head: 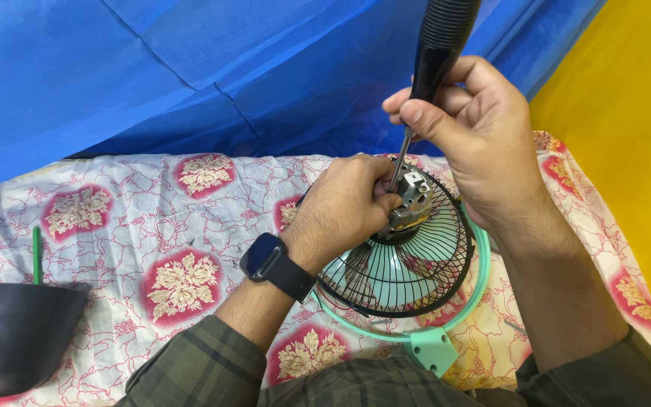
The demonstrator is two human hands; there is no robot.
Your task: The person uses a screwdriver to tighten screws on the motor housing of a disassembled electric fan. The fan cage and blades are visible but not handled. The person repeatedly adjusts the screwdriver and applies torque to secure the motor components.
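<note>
A small fan lies on the patterned cloth, with a black wire grille (408, 279), a mint green ring frame (446, 339) and a bare metal motor (414, 200) at its centre. My left hand (344, 211), with a dark smartwatch on its wrist, grips the motor from the left. My right hand (476, 128) holds a screwdriver (435, 53) by its ribbed black handle. The metal shaft points down into the motor, right beside my left fingers.
A floral white and red cloth (152, 226) covers the surface. A black plastic part (16, 332) lies at the front left, with a green stick (37, 255) behind it. Blue sheeting (190, 75) hangs at the back, and a yellow surface (627, 113) stands at the right.
</note>
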